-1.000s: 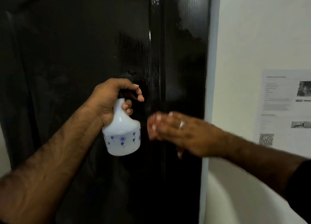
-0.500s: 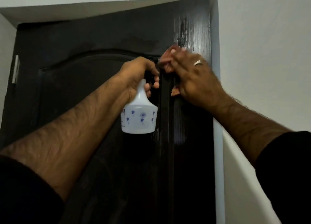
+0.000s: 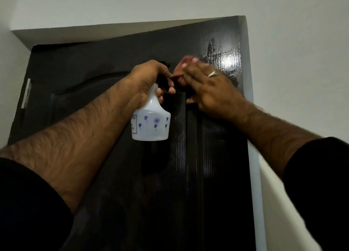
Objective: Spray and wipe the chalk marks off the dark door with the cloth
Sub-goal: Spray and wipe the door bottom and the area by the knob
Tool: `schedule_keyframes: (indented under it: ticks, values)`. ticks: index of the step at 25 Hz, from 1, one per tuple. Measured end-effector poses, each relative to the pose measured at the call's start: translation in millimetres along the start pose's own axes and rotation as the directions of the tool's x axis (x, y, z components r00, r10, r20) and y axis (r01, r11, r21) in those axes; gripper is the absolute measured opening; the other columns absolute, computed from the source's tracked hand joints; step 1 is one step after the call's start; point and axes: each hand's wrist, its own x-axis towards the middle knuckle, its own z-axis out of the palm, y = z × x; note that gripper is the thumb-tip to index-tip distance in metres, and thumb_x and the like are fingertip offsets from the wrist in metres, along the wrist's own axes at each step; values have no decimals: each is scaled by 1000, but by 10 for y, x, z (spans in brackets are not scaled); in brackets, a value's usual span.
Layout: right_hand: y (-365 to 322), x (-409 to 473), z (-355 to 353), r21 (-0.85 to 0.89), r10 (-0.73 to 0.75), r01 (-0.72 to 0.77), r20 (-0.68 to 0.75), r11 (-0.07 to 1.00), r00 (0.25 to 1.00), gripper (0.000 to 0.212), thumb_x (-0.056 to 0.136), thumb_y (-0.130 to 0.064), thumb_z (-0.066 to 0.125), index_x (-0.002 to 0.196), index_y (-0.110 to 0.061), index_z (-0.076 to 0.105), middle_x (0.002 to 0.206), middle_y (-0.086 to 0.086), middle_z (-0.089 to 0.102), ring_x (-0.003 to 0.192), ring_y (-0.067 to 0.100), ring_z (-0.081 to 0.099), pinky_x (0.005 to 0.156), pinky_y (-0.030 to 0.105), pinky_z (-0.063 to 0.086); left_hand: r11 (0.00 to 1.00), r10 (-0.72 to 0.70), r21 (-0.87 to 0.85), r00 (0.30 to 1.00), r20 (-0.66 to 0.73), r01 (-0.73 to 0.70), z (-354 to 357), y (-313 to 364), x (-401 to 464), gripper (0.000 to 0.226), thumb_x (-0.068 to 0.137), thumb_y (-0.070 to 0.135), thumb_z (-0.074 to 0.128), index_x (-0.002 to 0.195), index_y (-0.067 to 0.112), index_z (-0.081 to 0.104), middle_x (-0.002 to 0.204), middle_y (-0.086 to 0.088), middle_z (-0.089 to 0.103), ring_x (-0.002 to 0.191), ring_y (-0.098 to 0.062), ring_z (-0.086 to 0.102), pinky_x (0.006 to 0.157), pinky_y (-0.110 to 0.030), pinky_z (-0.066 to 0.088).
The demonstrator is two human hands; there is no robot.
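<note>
The left hand [image 3: 151, 81] grips the neck of the spray bottle [image 3: 151, 122], raised close to the dark door [image 3: 217, 156]; it can slip, or spray the right hand [image 3: 209, 84], which lies just beside the nozzle, fingers flat on the upper door. A reddish cloth [image 3: 186, 61] seems pressed under these blurred fingers, and no chalk marks can be made out.

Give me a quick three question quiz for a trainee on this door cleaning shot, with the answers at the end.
1. True or false: the spray bottle is gripped by the left hand.
2. Multiple choice: the right hand is A) hanging at the person's side, B) up against the dark door near its top, C) on the white wall.
3. Fill in: the ring sits on the ____ hand.

Key: 1 true; 2 B; 3 right.
</note>
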Motion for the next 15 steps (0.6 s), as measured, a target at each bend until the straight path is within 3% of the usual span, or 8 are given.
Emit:
schedule_keyframes:
  ticks: [2,4,5,7,9,11,13,15]
  values:
    - [236,129,2,-12,-86,86,-4,996,996,82,98,-55,59,163,-10,38,172,14,31,158,40,29,127,58,30,1000,-1,-3,1000,-18,1,-122,23,34,20,88,18,67,104,6,73,88,-11,76,44,-10,52,49,-24,43]
    - [278,365,50,231,553,-521,-99,821,827,91,95,-48,70,166,-10,28,173,16,24,159,43,23,128,58,27,1000,-2,7,999,-35,2,-269,35,84,21,90,20,67,105,6,73,89,-12,77,44,-8,51,49,-22,44]
    - [151,514,61,217,661,-634,-86,743,746,89,97,-42,69,168,-11,25,174,16,20,160,44,18,129,58,24,1000,0,13,999,-44,0,-343,39,108,22,91,20,67,106,6,74,90,-12,78,44,-8,52,49,-22,45]
    - [-134,667,214,84,223,-218,-53,972,973,76,101,-38,62,166,-12,33,173,17,24,160,44,19,129,59,24,999,20,26,998,-63,-19,-504,35,162,23,91,19,67,108,6,74,92,-12,78,44,-8,55,48,-21,45]
    - [-27,806,347,1,-216,216,39,976,976,71,100,-42,64,160,-11,44,171,15,33,158,42,27,127,59,29,998,55,33,995,-80,-52,-721,27,238,22,90,17,67,108,5,74,93,-13,79,42,-9,56,47,-22,45]
    - [18,1047,352,116,213,-201,-108,973,971,81,96,-47,72,161,-9,42,171,15,30,158,44,25,129,60,25,997,70,46,993,-92,-66,-976,11,329,21,91,18,67,106,5,74,93,-14,80,41,-7,54,47,-22,46]
    - [-218,1373,426,184,597,-575,-103,797,795,82,99,-48,67,164,-9,35,174,17,22,160,46,17,131,58,17,995,80,62,992,-93,-75,-1217,-8,432,18,92,18,67,103,6,73,93,-14,81,41,-7,52,46,-22,46]
    - [-544,1531,579,61,158,-155,-53,986,986,73,98,-46,68,158,-11,47,169,19,34,157,46,28,129,58,24,992,95,87,992,-79,-88,-1424,-16,544,16,91,17,66,100,6,72,90,-14,79,40,-8,52,45,-21,45]
